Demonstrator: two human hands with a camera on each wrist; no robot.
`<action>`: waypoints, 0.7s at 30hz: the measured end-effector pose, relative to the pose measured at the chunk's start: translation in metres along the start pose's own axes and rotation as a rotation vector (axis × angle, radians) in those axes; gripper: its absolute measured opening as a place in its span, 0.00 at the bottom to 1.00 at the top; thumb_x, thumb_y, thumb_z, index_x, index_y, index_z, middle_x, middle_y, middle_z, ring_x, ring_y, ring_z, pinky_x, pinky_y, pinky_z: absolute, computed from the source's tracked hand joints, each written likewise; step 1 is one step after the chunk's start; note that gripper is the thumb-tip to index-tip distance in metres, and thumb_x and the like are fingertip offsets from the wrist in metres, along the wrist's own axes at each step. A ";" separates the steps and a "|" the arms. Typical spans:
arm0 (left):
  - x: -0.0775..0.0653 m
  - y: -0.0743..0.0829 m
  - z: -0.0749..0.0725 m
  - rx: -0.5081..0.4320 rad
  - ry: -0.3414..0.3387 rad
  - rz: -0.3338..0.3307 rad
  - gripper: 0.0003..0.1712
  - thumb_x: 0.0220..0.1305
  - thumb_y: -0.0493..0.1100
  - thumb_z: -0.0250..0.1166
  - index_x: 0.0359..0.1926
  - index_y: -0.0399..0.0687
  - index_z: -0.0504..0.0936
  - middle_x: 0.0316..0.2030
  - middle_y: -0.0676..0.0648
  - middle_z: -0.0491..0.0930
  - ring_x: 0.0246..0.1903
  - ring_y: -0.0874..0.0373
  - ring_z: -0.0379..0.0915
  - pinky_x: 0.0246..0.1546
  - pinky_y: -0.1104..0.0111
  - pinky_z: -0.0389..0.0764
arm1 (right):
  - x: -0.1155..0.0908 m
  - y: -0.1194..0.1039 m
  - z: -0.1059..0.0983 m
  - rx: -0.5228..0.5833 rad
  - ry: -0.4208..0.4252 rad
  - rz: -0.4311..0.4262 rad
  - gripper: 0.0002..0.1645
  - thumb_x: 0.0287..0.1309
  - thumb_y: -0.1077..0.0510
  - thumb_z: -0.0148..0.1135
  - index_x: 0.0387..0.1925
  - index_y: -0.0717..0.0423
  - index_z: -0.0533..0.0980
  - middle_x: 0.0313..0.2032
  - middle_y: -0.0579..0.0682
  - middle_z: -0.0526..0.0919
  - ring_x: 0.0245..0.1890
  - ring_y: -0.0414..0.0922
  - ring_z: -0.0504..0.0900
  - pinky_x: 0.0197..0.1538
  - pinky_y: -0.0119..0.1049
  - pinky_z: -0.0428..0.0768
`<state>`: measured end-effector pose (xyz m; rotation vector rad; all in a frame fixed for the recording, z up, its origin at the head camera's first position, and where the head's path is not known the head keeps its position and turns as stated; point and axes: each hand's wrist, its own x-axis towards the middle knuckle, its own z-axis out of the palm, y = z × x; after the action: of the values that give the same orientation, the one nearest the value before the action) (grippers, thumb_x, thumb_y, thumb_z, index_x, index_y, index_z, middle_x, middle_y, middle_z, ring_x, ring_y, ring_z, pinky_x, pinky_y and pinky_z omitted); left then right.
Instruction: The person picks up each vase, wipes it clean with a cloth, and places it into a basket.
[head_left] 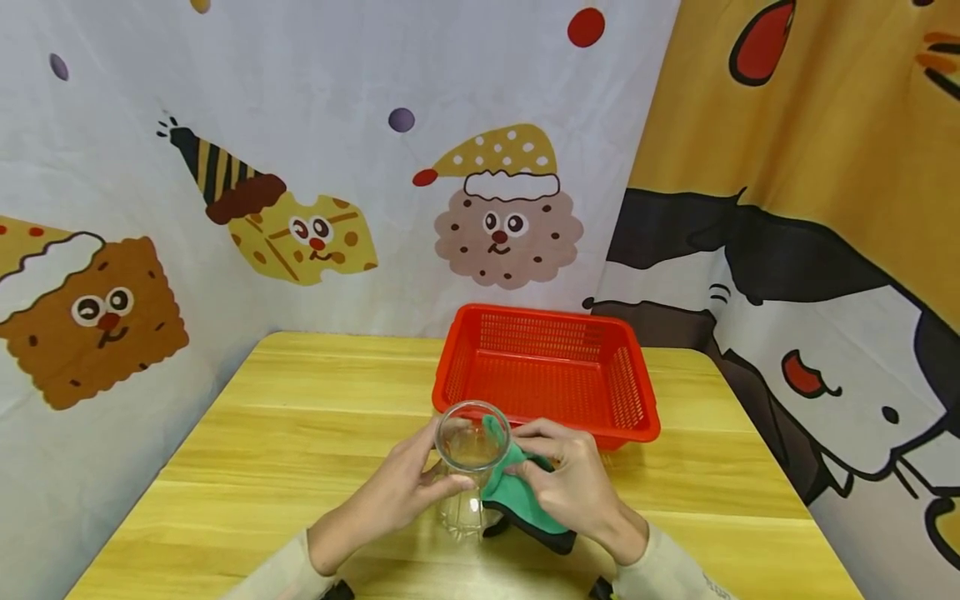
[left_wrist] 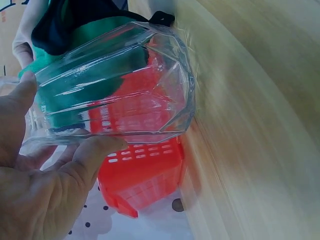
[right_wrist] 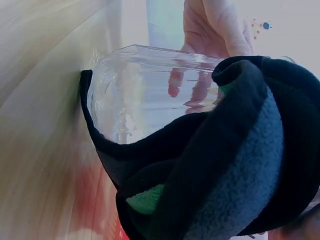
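Note:
A clear glass jar (head_left: 467, 512) with faceted sides and a round open mouth stands near the front of the table. My left hand (head_left: 408, 479) grips it round its upper part, thumb on the near side; the left wrist view shows the jar (left_wrist: 115, 95) sideways. In my right hand (head_left: 573, 483) is a green cloth (head_left: 521, 492) with a black edge, pinched between thumb and fingers and laid against the jar's right side. The cloth (right_wrist: 235, 165) hangs in folds and hides most of the right fingers in the right wrist view.
Behind the hands sits a red plastic basket (head_left: 540, 375) with slotted walls and nothing in it. The wood-grain table (head_left: 300, 417) reaches back to a cartoon-printed curtain (head_left: 337, 108), and another printed curtain (head_left: 825, 350) hangs along the right side.

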<state>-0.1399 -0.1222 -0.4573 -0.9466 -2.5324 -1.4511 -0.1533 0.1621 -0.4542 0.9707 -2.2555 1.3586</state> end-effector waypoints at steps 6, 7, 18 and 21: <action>-0.002 0.001 -0.001 0.008 -0.004 0.015 0.41 0.77 0.45 0.80 0.82 0.49 0.71 0.75 0.43 0.85 0.77 0.38 0.82 0.66 0.54 0.94 | -0.001 -0.001 0.002 0.061 0.017 0.034 0.21 0.62 0.77 0.80 0.52 0.58 0.96 0.51 0.47 0.97 0.54 0.48 0.98 0.63 0.35 0.95; -0.002 0.001 -0.001 0.011 -0.003 0.018 0.41 0.77 0.45 0.80 0.82 0.48 0.71 0.75 0.42 0.85 0.77 0.38 0.82 0.66 0.54 0.94 | 0.000 -0.002 0.001 0.068 0.022 0.043 0.21 0.62 0.78 0.80 0.52 0.58 0.96 0.51 0.48 0.97 0.54 0.48 0.98 0.63 0.34 0.95; -0.001 0.000 0.000 0.048 0.004 0.009 0.42 0.78 0.49 0.80 0.83 0.51 0.71 0.74 0.49 0.85 0.77 0.44 0.82 0.66 0.56 0.95 | 0.002 -0.004 -0.005 0.089 0.050 0.120 0.25 0.61 0.77 0.80 0.51 0.48 0.97 0.52 0.44 0.98 0.55 0.43 0.97 0.62 0.33 0.95; 0.000 0.000 0.000 0.045 -0.001 0.002 0.41 0.78 0.49 0.80 0.83 0.53 0.70 0.74 0.50 0.85 0.77 0.44 0.81 0.65 0.59 0.95 | 0.001 -0.003 -0.007 0.098 0.055 0.115 0.23 0.63 0.75 0.81 0.50 0.48 0.97 0.53 0.45 0.98 0.54 0.44 0.98 0.61 0.33 0.96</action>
<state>-0.1398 -0.1222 -0.4574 -0.9433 -2.5526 -1.3878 -0.1526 0.1664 -0.4481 0.8345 -2.2524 1.5385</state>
